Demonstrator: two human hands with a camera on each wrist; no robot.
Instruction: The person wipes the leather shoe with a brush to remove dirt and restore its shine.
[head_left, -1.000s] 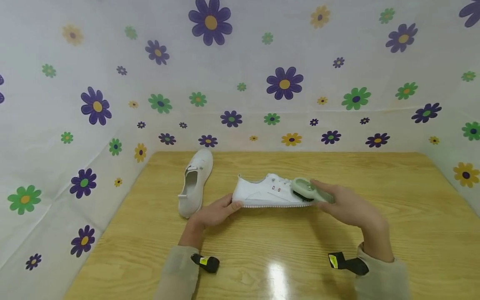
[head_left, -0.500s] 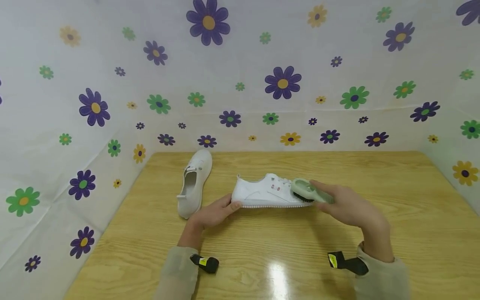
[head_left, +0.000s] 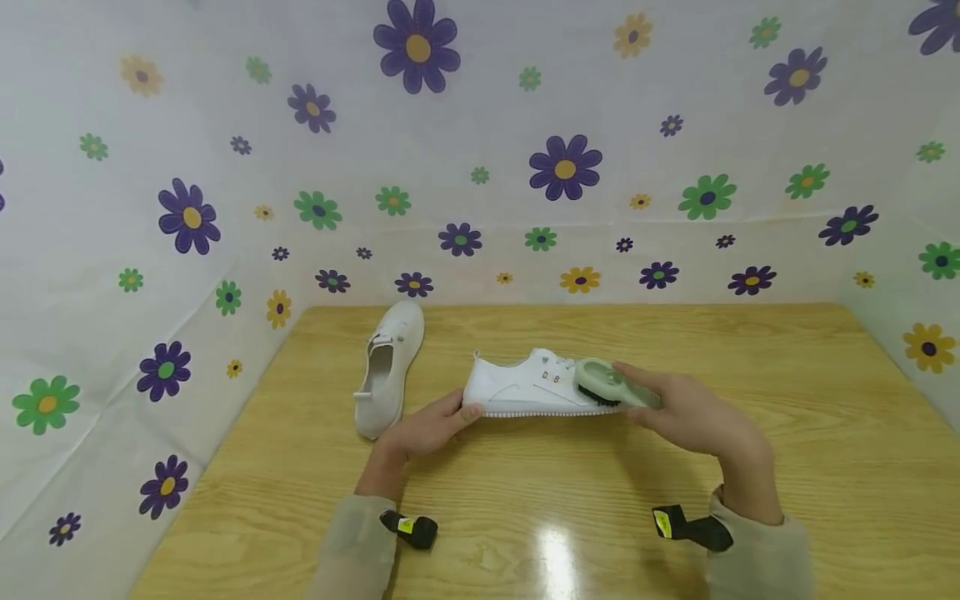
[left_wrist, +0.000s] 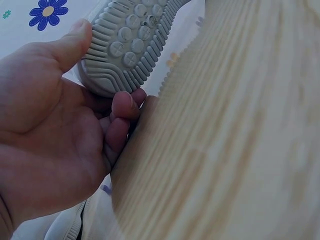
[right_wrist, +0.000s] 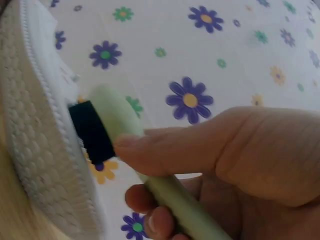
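A white sneaker (head_left: 517, 388) is held sideways over the table, its toe to the right and its ribbed sole (left_wrist: 122, 42) tipped towards me. My left hand (head_left: 431, 427) grips it by the heel, thumb on the sole side and fingers curled beneath. In my right hand (head_left: 690, 412) is a pale green shoe brush (head_left: 603, 379), held by its handle. The brush's dark bristles (right_wrist: 92, 131) lie against the side of the shoe near the toe. The right wrist view shows the thumb along the handle and the fingers curled round it.
A second white sneaker (head_left: 384, 367) stands on the wooden table (head_left: 480, 517) at the back left, close to my left hand. Flower-printed cloth (head_left: 480, 125) hangs behind the table and along its sides.
The brush and my right hand have shifted slightly left along the shoe's side, away from the toe. My left hand and the held sneaker stay nearly still.
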